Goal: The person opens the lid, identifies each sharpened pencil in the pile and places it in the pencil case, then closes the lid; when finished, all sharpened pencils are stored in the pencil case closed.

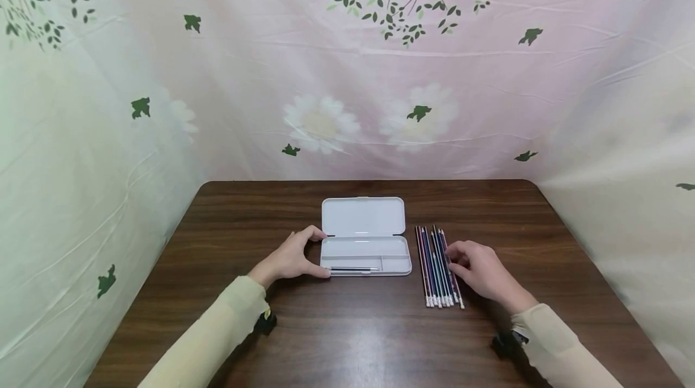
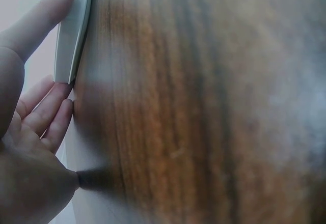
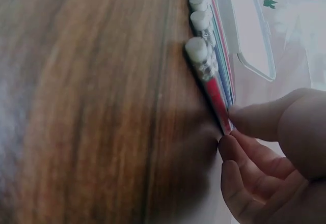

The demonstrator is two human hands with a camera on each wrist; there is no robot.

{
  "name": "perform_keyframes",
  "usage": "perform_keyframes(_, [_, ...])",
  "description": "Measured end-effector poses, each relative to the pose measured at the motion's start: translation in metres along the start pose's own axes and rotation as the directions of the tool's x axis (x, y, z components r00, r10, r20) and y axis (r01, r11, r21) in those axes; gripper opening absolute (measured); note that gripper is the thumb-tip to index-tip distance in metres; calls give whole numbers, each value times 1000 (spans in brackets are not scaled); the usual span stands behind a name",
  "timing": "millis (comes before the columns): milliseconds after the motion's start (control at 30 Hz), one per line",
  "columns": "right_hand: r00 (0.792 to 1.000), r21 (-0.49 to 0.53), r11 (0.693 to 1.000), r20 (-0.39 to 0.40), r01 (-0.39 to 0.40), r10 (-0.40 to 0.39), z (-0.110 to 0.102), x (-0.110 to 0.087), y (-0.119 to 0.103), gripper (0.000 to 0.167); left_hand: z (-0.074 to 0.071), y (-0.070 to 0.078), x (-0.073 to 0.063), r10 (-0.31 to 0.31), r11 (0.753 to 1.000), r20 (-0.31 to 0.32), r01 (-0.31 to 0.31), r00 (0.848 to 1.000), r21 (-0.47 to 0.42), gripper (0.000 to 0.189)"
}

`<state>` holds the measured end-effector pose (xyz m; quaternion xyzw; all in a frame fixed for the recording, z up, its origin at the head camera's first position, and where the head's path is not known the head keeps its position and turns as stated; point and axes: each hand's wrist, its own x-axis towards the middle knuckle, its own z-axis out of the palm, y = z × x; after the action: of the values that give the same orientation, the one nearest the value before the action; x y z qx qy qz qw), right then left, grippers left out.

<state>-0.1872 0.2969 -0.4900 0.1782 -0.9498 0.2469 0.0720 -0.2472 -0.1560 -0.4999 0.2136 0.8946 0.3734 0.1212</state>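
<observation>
A white pencil case (image 1: 362,247) lies with its lid (image 1: 362,216) folded back. My left hand (image 1: 292,255) holds its left end, the thumb at the front corner and the fingers toward the hinge side. Inside, a pencil (image 1: 353,268) lies in the long front compartment. To the right of the case is a row of pencils (image 1: 434,267), their white erasers facing me. My right hand (image 1: 480,268) pinches the outermost one, a red pencil (image 3: 218,99), between thumb and fingertips at the row's right side.
All of this sits on a dark wood-grain table (image 1: 347,340). A printed cloth (image 1: 358,74) with leaves and flowers hangs behind the table and along both sides. The case's small compartment (image 1: 396,263) is at its front right.
</observation>
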Motion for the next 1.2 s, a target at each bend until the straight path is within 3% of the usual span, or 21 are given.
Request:
perform_keyframes(367, [997, 27, 997, 5, -71, 71, 0, 0, -1, 23, -1, 0, 1, 5, 1000, 0, -5, 1000, 10, 80])
perform_keyframes(567, [992, -13, 992, -22, -124, 124, 0, 0, -4, 22, -1, 1, 1, 4, 1000, 1, -4, 1000, 4, 80])
perform_keyframes(1200, [957, -41, 956, 14, -290, 291, -4, 0, -9, 29, -1, 2, 0, 6, 1000, 4, -6, 1000, -7, 80])
